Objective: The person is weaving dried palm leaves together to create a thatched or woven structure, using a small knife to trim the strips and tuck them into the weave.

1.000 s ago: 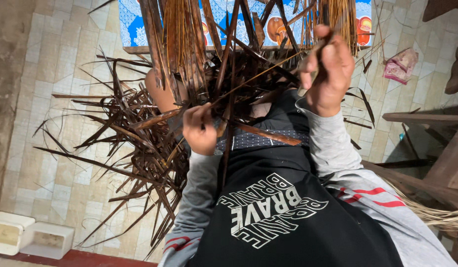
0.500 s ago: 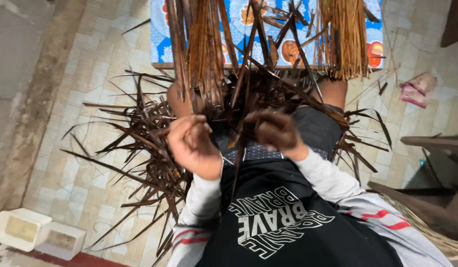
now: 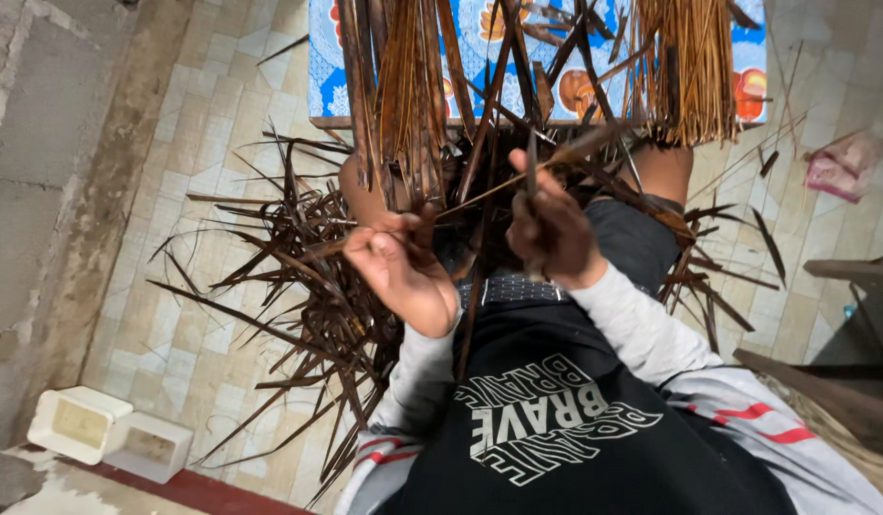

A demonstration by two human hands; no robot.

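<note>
I look down over my black apron onto a mass of dark brown dried leaf strips [image 3: 308,286] fanned out over my lap and the tiled floor. My left hand [image 3: 403,272] is closed around a few of these strips at the middle of the pile. My right hand [image 3: 551,229] pinches a thin pale strip [image 3: 575,148] that runs up and to the right. Longer brown strips [image 3: 408,86] and a bundle of straw-coloured fibres [image 3: 694,67] hang down in front of me.
A blue patterned cloth [image 3: 479,38] lies on the floor ahead. Two white plastic tubs [image 3: 107,434] stand at lower left by a grey block wall [image 3: 31,191]. A pink bag [image 3: 842,162] lies at right, near dark wooden planks [image 3: 851,277].
My right hand has dropped from high on the right to the middle, next to the left hand. The view has tilted down and shifted slightly.
</note>
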